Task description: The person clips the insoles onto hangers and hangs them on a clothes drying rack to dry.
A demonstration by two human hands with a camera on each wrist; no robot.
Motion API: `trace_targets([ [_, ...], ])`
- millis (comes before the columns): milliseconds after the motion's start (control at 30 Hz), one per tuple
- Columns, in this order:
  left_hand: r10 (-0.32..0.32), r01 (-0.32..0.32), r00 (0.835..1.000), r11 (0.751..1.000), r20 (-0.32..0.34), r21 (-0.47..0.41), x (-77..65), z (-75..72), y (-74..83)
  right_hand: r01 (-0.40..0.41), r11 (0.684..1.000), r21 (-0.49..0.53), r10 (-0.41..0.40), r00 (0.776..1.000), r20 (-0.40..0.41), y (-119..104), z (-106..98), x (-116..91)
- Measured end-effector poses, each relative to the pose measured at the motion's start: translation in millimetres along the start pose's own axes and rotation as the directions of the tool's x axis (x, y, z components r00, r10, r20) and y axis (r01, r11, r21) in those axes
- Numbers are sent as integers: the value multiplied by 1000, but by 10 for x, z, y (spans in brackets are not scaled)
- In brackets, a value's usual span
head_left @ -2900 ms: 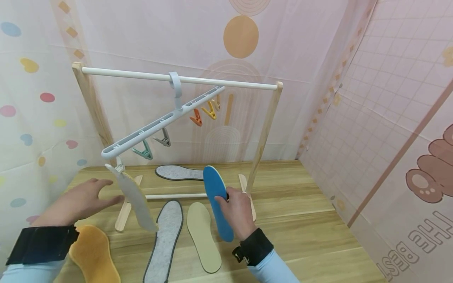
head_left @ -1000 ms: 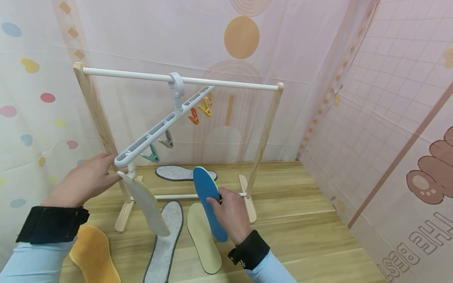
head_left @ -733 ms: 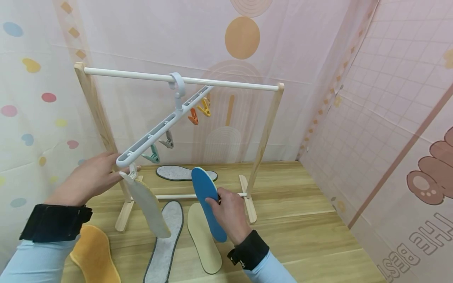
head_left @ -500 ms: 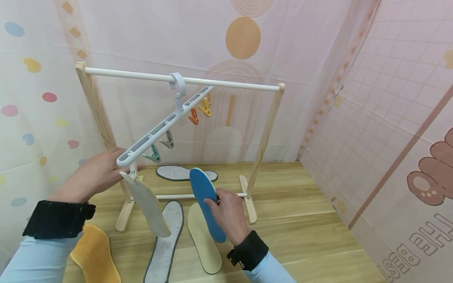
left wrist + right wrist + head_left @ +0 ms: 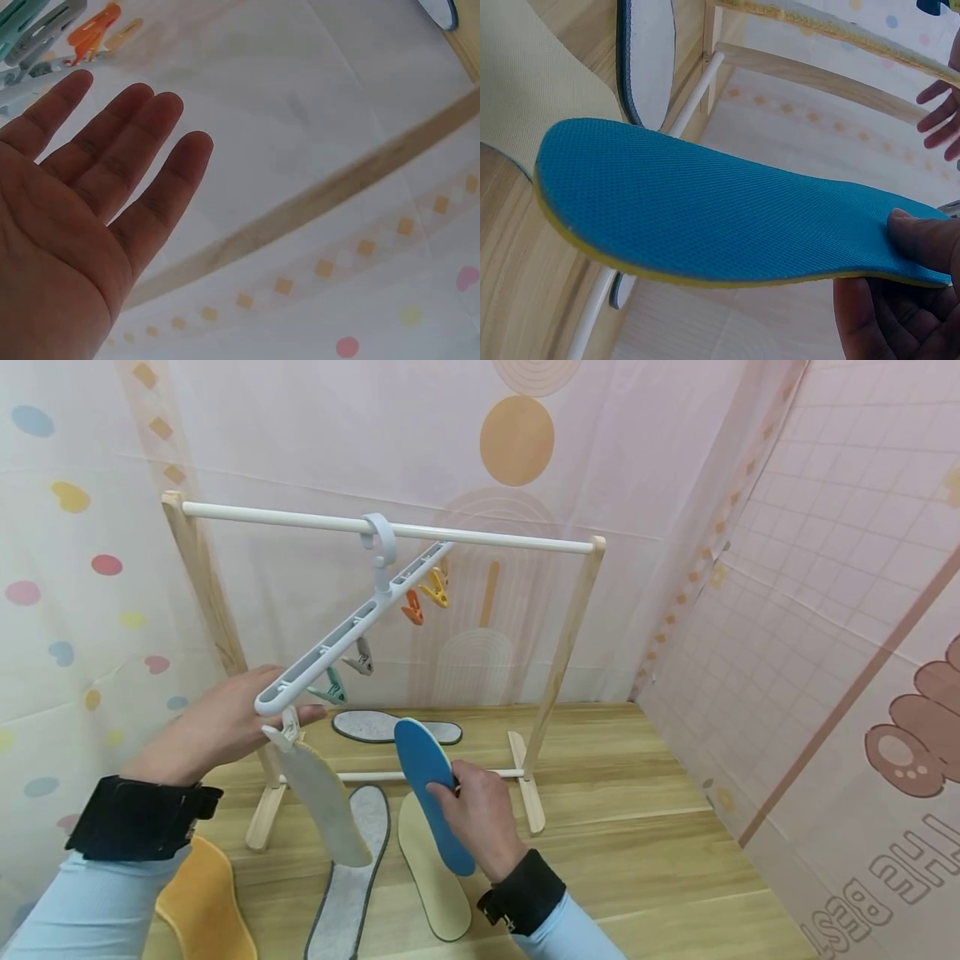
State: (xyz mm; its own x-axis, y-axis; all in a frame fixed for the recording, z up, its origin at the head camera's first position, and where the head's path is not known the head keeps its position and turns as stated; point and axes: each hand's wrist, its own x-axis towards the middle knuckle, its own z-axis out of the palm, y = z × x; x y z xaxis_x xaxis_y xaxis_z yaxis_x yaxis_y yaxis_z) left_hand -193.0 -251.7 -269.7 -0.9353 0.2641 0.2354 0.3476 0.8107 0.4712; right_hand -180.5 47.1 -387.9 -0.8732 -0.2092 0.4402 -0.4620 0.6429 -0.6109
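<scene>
My right hand (image 5: 486, 814) grips a blue insole (image 5: 424, 768) with a yellow edge, the thumb on its blue face in the right wrist view. A pale grey clip hanger (image 5: 351, 631) hangs from the rack's rod. From the clip at its near end dangles a cream insole (image 5: 324, 802). My left hand (image 5: 221, 720) is at that near end, partly hidden behind the hanger, with straight, spread fingers and nothing in the palm. Close to its fingertips is a teal clip (image 5: 330, 687). Farther along hang a grey clip (image 5: 362, 658), an orange clip (image 5: 412, 608) and a yellow clip (image 5: 437, 588).
The rack has wooden posts (image 5: 562, 647) and a white top rod (image 5: 277, 517). On the wooden table (image 5: 637, 827) lie a beige insole (image 5: 435, 881), an orange insole (image 5: 210, 902), a near grey insole (image 5: 341, 914) and a far grey insole (image 5: 367, 727). Patterned curtains stand behind.
My left hand has moved up and right to the hanger's near end. That end has swung right with the cream insole. My right hand has carried the blue insole leftward.
</scene>
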Motion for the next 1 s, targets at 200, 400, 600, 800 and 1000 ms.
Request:
trace_targets([
  [200, 27, -26, 1000, 999, 14, -42, -11, 8, 67, 5, 1000, -3, -5, 1000, 0, -30, -3, -4],
  [400, 66, -65, 998, 995, 9, -76, -8, 21, 105, 23, 1000, -3, -23, 1000, 1, -47, -1, -3],
  [600, 109, -110, 994, 985, -13, -131, -8, 38, 142, 39, 999, -5, -39, 999, 8, -63, 9, 9],
  [800, 146, -148, 989, 976, -22, -161, 7, 36, 177, 59, 998, 8, -59, 998, 12, -89, 18, 24],
  [1000, 141, -141, 990, 972, -10, -188, 22, 29, 186, 69, 997, 20, -69, 997, 16, -107, 30, 49],
])
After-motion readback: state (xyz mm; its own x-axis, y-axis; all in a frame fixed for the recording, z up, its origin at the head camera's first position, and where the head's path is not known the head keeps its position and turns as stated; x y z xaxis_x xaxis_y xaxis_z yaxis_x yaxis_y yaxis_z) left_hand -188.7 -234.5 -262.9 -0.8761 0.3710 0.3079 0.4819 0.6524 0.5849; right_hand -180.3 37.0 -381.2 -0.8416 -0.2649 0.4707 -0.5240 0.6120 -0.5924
